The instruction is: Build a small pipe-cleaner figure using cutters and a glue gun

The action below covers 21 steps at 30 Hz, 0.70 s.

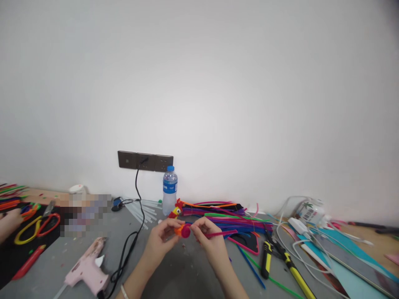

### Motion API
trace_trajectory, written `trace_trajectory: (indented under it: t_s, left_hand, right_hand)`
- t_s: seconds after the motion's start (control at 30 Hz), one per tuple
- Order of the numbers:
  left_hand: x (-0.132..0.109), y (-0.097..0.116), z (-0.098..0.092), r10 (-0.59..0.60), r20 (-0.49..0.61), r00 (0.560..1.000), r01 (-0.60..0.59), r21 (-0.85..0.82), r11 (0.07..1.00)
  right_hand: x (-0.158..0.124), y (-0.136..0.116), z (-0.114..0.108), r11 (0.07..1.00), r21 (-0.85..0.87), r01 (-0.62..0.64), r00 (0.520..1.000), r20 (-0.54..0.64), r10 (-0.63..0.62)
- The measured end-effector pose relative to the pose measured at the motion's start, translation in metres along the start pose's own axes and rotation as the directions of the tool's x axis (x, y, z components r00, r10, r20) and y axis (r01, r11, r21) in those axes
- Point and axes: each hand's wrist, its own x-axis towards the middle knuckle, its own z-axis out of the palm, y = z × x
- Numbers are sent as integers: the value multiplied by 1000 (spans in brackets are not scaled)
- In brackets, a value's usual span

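My left hand (161, 240) pinches a small orange and magenta pipe cleaner coil (186, 231) above the grey table. The fingers of my right hand (209, 237) are closed on a magenta pipe cleaner (224, 233), whose loose end sticks out to the right. Whether that strand runs into the coil is hidden by the fingertips. Just behind my left hand stands a red and yellow rooster figure (177, 209). Bundles of coloured pipe cleaners (230, 224) lie behind my right hand.
A pink glue gun (87, 268) lies left, its black cord running to the wall socket (145, 161). A water bottle (170, 193) stands by the wall. Yellow-black pliers (293, 265) and white cables lie right. At far left are scissors (39, 226) and another person's hand (9, 224).
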Motion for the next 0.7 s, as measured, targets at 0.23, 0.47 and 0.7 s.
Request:
trace_trajectory:
  t_s: [0.23, 0.47, 0.7]
  left_hand:
    - [-1, 3, 1, -13, 18, 1000, 13, 18, 1000]
    - [1, 2, 0, -7, -42, 999, 5, -30, 1000]
    - [1, 7, 3, -12, -103, 995, 5, -63, 998]
  right_hand:
    - [-1, -12, 0, 998, -31, 59, 998, -29, -60]
    - [-4, -10, -4, 983, -123, 136, 989, -37, -142]
    - [-8, -8, -1, 894, -323, 312, 949, 56, -311]
